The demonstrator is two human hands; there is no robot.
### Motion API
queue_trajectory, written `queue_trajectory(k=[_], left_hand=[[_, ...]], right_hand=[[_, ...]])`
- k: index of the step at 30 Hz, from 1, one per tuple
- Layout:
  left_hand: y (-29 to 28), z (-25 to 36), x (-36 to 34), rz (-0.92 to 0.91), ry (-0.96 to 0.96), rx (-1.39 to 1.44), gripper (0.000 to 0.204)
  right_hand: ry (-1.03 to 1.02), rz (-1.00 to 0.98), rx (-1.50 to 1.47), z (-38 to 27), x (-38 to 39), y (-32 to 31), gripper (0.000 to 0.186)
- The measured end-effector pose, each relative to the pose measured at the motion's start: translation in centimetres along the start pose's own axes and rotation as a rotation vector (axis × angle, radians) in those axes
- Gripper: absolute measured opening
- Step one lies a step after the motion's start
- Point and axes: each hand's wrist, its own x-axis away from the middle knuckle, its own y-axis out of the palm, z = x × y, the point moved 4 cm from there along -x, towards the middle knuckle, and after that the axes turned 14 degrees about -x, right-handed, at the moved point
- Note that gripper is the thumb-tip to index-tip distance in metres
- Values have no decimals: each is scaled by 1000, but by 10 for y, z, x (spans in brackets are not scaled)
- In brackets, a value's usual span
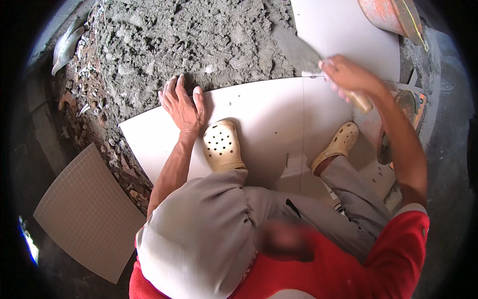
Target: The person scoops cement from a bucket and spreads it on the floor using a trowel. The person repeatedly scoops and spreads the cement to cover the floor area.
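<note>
My right hand (346,74) is wrapped round the wooden handle of a trowel (297,50). Its grey blade points to the far left and lies over the near right edge of the rough wet mortar (184,45), beside a white tile (348,35) at the far right. Fingers spread, my left hand (183,109) rests at the far edge of a laid white tile (264,107), its fingertips reaching to the mortar. A thin joint line runs between this tile and the one to its right. Small dark crumbs dot the tile surface.
My feet, in cream clogs (221,144), stand on the tiles. A loose tile (92,217) with a gridded back lies at the left, near rubble (117,154). An orange, mortar-stained container (383,15) stands far right; a crumpled pale object (68,47) lies far left.
</note>
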Motion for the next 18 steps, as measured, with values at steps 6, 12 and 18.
queue_trajectory(k=[6,12,18], left_hand=[[-1,1,-1,-19,4,-2,58],[1,-2,2,-20,-6,2,59],[1,-1,0,-16,6,13,59]], right_hand=[[190,-95,-255,50,39,51,43],[219,-176,-439,58,65,67,38],[262,-123,-816,68,66,51,41]])
